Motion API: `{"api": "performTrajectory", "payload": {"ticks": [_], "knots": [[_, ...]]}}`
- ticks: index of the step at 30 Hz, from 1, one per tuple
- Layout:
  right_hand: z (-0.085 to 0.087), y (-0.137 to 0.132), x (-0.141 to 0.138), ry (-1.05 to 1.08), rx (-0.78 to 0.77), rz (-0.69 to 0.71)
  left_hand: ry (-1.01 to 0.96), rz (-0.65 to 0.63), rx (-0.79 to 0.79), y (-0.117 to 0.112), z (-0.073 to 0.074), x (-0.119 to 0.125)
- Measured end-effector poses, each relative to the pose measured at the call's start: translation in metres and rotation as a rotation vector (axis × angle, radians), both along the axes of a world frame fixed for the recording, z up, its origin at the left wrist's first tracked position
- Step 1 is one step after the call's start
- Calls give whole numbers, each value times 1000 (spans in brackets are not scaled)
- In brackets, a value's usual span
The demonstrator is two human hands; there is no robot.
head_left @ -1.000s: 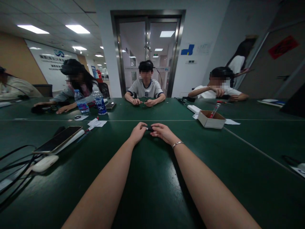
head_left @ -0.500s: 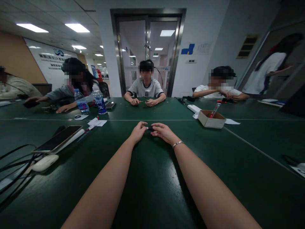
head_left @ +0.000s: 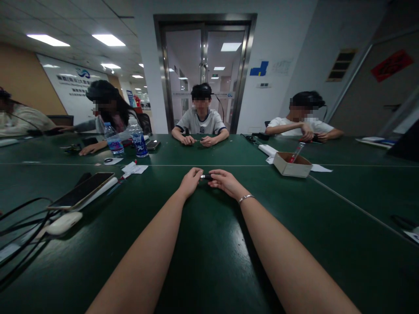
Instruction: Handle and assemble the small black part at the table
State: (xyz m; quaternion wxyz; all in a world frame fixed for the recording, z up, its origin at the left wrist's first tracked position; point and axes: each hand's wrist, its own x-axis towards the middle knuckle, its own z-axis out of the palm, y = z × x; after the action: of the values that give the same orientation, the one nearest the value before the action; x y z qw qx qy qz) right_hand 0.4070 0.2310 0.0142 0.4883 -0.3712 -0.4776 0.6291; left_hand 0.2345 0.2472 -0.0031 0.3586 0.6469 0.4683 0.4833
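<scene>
At the middle of the green table point(head_left: 209, 270), I read both hands meeting, forearms stretched out along the surface. Left hand point(head_left: 189, 183): fingers closed on the left end of a small black part point(head_left: 206, 177). Right hand point(head_left: 225, 182): fingers pinched on its right end, with a bracelet point(head_left: 245, 198) on that wrist. The part sits level between the two hands; I cannot tell whether it touches the table. A phone point(head_left: 81, 190) lies well apart to the left, a box point(head_left: 290, 165) to the right.

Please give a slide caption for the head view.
Left hand and right hand pinch a small dark object at a green table.
</scene>
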Motion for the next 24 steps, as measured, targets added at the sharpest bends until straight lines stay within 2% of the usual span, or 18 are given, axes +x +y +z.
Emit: {"api": "performTrajectory", "payload": {"ticks": [9, 12, 18, 24], "knots": [[2, -2, 0, -5, -3, 3, -8, -41, -44, 0, 0, 0], [3, -3, -1, -8, -7, 3, 2, 18, -6, 1, -1, 0], [5, -5, -2, 26, -19, -15, -26, 183, -78, -1, -2, -5], [-1, -1, -1, 31, -12, -18, -44, 217, -109, -1, -4, -6]]}}
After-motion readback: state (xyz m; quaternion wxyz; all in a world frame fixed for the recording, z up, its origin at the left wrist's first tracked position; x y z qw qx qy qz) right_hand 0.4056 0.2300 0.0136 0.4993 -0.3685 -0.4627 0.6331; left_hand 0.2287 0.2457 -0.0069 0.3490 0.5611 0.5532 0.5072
